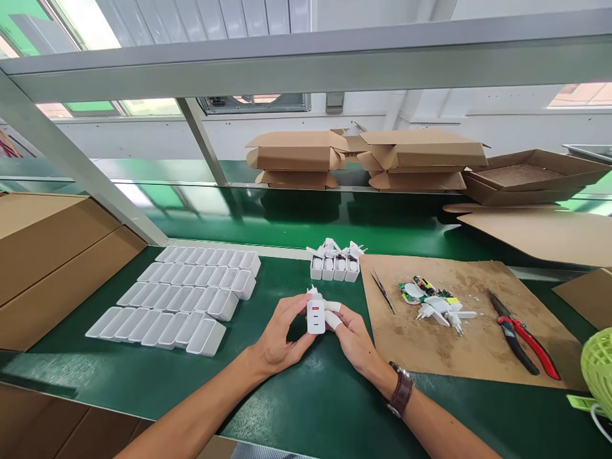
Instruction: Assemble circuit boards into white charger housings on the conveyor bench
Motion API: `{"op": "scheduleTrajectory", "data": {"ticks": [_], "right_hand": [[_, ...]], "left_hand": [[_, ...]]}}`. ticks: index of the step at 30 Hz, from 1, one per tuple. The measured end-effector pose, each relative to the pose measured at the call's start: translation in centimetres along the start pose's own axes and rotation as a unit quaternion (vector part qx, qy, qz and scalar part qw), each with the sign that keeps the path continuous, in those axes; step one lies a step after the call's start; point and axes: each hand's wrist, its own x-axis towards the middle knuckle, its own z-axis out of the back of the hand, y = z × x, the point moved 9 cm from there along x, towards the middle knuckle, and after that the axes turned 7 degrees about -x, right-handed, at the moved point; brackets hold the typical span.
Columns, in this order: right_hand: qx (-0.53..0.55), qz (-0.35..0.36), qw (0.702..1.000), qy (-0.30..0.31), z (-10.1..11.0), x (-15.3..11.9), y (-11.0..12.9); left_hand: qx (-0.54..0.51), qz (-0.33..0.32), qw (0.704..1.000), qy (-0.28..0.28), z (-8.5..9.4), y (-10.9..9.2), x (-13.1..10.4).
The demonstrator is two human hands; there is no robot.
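Between my two hands, over the green table, is a white USB wall charger (315,317), its port face toward me and its plug end pointing away. One red port and two dark slots show on it. My left hand (285,335) grips its left side with thumb and fingers. From the right, my right hand (351,331) holds it with fingertips in white finger cots. Beyond the charger stand several small white housings (335,268) in a row, with plug parts and wiring sticking out of their tops. Rows of open white plastic cases (184,293) lie to the left.
On a stained cardboard sheet (449,357) at right lie tweezers (382,290), circuit boards with white plug pieces (430,299), and red-black pliers (523,338). Cardboard boxes (296,150) stand on the far ledge. A large carton (52,255) is at left, a yellow-green fan (597,366) far right.
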Motion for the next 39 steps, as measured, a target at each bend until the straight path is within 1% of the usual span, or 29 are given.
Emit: {"op": "scheduleTrajectory", "data": {"ticks": [4, 9, 12, 15, 18, 20, 21, 22, 23, 25, 26, 27, 30, 33, 36, 39], "right_hand": [[0.003, -0.005, 1.000, -0.006, 0.1, 0.2, -0.5], [-0.015, -0.003, 1.000, -0.004, 0.1, 0.4, -0.6], [-0.030, 0.020, 0.999, -0.006, 0.1, 0.4, -0.1], [-0.028, 0.068, 0.997, -0.030, 0.4, 0.3, 0.8], [-0.030, 0.113, 0.992, -0.047, 0.9, 0.1, 1.5], [-0.053, 0.127, 0.989, -0.051, 1.0, 0.1, 1.6], [-0.071, 0.132, 0.987, -0.054, 1.2, 0.1, 1.5], [-0.089, 0.137, 0.985, -0.062, 1.4, 0.2, 1.6], [-0.106, 0.143, 0.981, -0.071, 1.6, 0.3, 1.6], [-0.132, 0.157, 0.973, -0.100, 2.4, 0.5, 1.9], [-0.140, 0.165, 0.969, -0.121, 2.9, 0.7, 2.1], [-0.146, 0.171, 0.964, -0.144, 3.6, 0.8, 2.3], [-0.165, 0.178, 0.946, -0.212, 5.8, 1.2, 2.5], [-0.199, 0.163, 0.932, -0.256, 7.7, 1.7, 2.1], [-0.215, 0.143, 0.929, -0.265, 8.9, 2.4, 1.3], [-0.214, 0.132, 0.931, -0.266, 9.7, 3.1, 0.2]], "left_hand": [[0.026, -0.004, 1.000, 0.008, 0.0, 0.1, -0.1], [0.036, -0.029, 0.999, 0.018, -0.4, -0.6, 0.1], [0.062, -0.041, 0.997, 0.021, -0.5, -0.5, 0.0], [0.123, -0.021, 0.992, 0.008, -0.1, 0.8, -0.3], [0.200, 0.026, 0.979, 0.012, 0.5, 2.7, -0.5], [0.206, 0.080, 0.975, 0.010, 1.0, 4.3, -0.5], [0.184, 0.122, 0.975, -0.002, 1.3, 5.3, -0.6], [0.143, 0.178, 0.973, -0.024, 1.8, 6.6, -0.8], [0.091, 0.240, 0.965, -0.052, 2.1, 8.0, -1.2], [-0.006, 0.346, 0.933, -0.101, 2.2, 10.7, -2.0], [-0.040, 0.380, 0.917, -0.115, 1.9, 11.8, -2.2], [-0.063, 0.399, 0.907, -0.121, 1.5, 12.7, -2.2], [-0.094, 0.421, 0.895, -0.115, 0.2, 14.8, -1.3], [-0.103, 0.443, 0.884, -0.107, -0.7, 16.3, -0.3], [-0.094, 0.458, 0.878, -0.103, -1.1, 16.9, 0.5], [-0.069, 0.471, 0.872, -0.115, -0.9, 16.7, 0.4]]}}
